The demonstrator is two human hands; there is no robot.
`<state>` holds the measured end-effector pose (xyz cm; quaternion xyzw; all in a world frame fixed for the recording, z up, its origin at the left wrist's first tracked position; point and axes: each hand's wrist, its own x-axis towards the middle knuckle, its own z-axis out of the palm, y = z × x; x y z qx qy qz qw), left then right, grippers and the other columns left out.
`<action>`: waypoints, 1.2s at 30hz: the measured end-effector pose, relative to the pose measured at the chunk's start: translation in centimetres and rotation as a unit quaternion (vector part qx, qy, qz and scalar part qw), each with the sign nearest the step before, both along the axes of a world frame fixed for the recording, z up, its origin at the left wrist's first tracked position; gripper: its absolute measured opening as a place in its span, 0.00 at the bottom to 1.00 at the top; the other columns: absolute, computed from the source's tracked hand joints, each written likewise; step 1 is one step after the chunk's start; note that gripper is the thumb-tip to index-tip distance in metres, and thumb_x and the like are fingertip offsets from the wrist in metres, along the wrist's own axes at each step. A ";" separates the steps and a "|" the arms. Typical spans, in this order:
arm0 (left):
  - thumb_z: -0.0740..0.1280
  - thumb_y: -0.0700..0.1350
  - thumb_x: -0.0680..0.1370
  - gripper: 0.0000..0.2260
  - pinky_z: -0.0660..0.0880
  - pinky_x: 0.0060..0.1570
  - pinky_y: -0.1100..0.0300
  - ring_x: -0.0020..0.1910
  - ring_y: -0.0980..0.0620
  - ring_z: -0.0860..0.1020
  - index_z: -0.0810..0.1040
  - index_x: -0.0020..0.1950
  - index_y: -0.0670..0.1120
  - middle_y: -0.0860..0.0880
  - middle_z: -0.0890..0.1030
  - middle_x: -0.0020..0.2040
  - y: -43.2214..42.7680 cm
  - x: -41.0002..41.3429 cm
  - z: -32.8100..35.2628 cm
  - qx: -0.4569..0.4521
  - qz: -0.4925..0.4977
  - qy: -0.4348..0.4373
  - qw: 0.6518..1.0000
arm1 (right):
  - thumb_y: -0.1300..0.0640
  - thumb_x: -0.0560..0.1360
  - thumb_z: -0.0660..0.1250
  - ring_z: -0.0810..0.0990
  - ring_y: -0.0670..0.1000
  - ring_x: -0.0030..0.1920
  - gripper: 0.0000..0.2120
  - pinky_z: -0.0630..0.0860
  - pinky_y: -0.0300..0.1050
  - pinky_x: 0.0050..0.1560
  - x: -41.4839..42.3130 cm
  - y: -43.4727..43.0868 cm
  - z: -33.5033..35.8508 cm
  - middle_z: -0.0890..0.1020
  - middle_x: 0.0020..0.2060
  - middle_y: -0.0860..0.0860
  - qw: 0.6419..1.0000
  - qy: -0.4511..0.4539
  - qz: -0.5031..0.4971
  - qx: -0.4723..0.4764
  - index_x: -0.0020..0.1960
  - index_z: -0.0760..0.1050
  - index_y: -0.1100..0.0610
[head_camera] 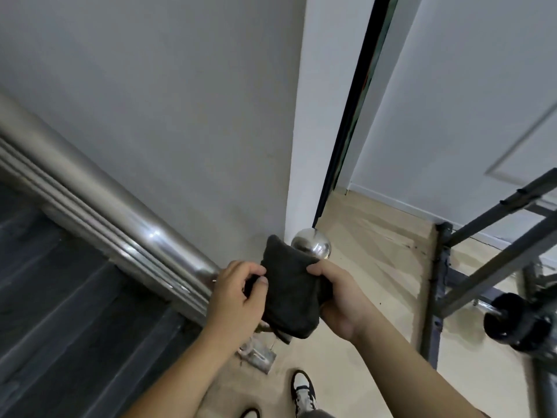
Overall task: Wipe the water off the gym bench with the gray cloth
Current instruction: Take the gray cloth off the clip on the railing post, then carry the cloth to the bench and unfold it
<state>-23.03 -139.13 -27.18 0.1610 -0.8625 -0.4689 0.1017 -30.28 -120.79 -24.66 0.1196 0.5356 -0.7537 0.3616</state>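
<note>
where the steel handrail [99,212] ends at a polished ball cap [313,244], the gray cloth [287,292] is held up in the air, folded, just in front of that cap. its left edge is pinched by the left hand [238,300], thumb over curled fingers. its right edge is gripped by the right hand [337,300], fingers wrapped behind the fabric. a dark metal rack frame [482,260] and a black weight plate [509,321] are seen at right on the beige floor [361,245]. a sneaker [303,393] is visible below.
</note>
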 end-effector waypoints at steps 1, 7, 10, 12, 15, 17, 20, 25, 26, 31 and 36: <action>0.68 0.49 0.80 0.06 0.79 0.55 0.57 0.56 0.58 0.78 0.78 0.57 0.55 0.60 0.78 0.54 -0.5 0.1 1.1 0.037 0.011 -0.002 0.999 | 0.56 0.69 0.67 0.83 0.62 0.60 0.27 0.78 0.54 0.60 0.5 0.0 1.1 0.84 0.59 0.63 0.999 0.000 -0.017 -0.030 0.67 0.78 0.64; 0.76 0.61 0.70 0.28 0.73 0.68 0.52 0.64 0.55 0.79 0.77 0.68 0.56 0.57 0.82 0.63 1.2 -0.2 6.1 0.274 -0.135 -0.126 0.944 | 0.56 0.72 0.64 0.81 0.64 0.61 0.26 0.71 0.60 0.71 4.6 4.5 4.7 0.82 0.61 0.65 0.981 0.011 -0.143 -0.132 0.66 0.78 0.69; 0.74 0.52 0.74 0.24 0.72 0.71 0.44 0.67 0.43 0.79 0.79 0.68 0.45 0.43 0.82 0.66 6.7 0.4 7.1 0.442 -0.245 -0.215 0.836 | 0.54 0.75 0.63 0.79 0.65 0.63 0.26 0.68 0.62 0.74 8.2 9.7 5.3 0.80 0.63 0.65 0.966 0.015 -0.210 -0.148 0.69 0.76 0.68; 0.73 0.49 0.75 0.23 0.72 0.70 0.42 0.66 0.39 0.79 0.79 0.67 0.40 0.38 0.82 0.66 11.9 1.9 7.2 0.461 -0.281 -0.271 0.797 | 0.53 0.77 0.64 0.79 0.64 0.65 0.25 0.68 0.62 0.74 11.1 14.2 5.1 0.80 0.65 0.64 0.960 0.016 -0.243 -0.140 0.69 0.76 0.66; 0.73 0.47 0.78 0.19 0.74 0.67 0.36 0.62 0.35 0.81 0.80 0.66 0.41 0.36 0.83 0.62 20.8 5.0 7.6 0.478 -0.312 -0.347 0.744 | 0.50 0.77 0.67 0.77 0.64 0.69 0.25 0.68 0.63 0.74 16.1 22.2 4.6 0.79 0.68 0.63 0.950 0.001 -0.300 -0.088 0.69 0.77 0.63; 0.72 0.46 0.77 0.17 0.81 0.56 0.38 0.55 0.36 0.85 0.80 0.64 0.43 0.37 0.85 0.58 27.3 7.3 7.7 0.476 -0.317 -0.367 0.733 | 0.49 0.78 0.68 0.80 0.62 0.66 0.22 0.74 0.59 0.70 20.5 28.3 4.1 0.82 0.64 0.61 0.935 -0.025 -0.352 -0.038 0.67 0.80 0.60; 0.71 0.47 0.76 0.20 0.81 0.52 0.45 0.53 0.39 0.86 0.78 0.67 0.44 0.40 0.86 0.58 38.5 11.9 7.7 0.445 -0.368 -0.386 0.720 | 0.49 0.80 0.68 0.83 0.60 0.63 0.18 0.75 0.59 0.69 28.7 37.7 2.6 0.85 0.61 0.58 0.901 -0.046 -0.431 0.003 0.65 0.82 0.57; 0.69 0.47 0.80 0.16 0.79 0.58 0.44 0.56 0.39 0.85 0.78 0.67 0.46 0.40 0.86 0.58 56.2 22.1 7.5 0.400 -0.453 -0.446 0.660 | 0.44 0.77 0.72 0.84 0.57 0.60 0.19 0.76 0.61 0.68 43.6 50.9 0.8 0.86 0.58 0.54 0.837 -0.063 -0.536 0.091 0.63 0.83 0.53; 0.69 0.47 0.80 0.15 0.79 0.61 0.43 0.56 0.39 0.85 0.78 0.66 0.47 0.41 0.86 0.58 59.1 23.9 7.6 0.392 -0.471 -0.450 0.650 | 0.42 0.76 0.72 0.84 0.57 0.60 0.20 0.77 0.61 0.68 46.2 53.0 0.8 0.86 0.58 0.54 0.826 -0.073 -0.549 0.105 0.63 0.83 0.52; 0.68 0.46 0.81 0.14 0.76 0.65 0.39 0.59 0.39 0.84 0.78 0.67 0.48 0.41 0.86 0.59 71.3 30.6 8.0 0.350 -0.544 -0.475 0.597 | 0.38 0.78 0.68 0.85 0.54 0.60 0.22 0.79 0.57 0.64 54.7 62.1 1.0 0.87 0.59 0.50 0.787 -0.071 -0.606 0.088 0.66 0.80 0.48; 0.66 0.47 0.83 0.14 0.74 0.69 0.42 0.62 0.43 0.83 0.77 0.69 0.48 0.45 0.85 0.62 82.6 32.0 7.4 0.296 -0.599 -0.449 0.593 | 0.36 0.71 0.70 0.84 0.58 0.47 0.23 0.73 0.51 0.47 57.1 72.3 1.2 0.88 0.51 0.56 0.724 -0.124 -0.664 0.138 0.56 0.84 0.52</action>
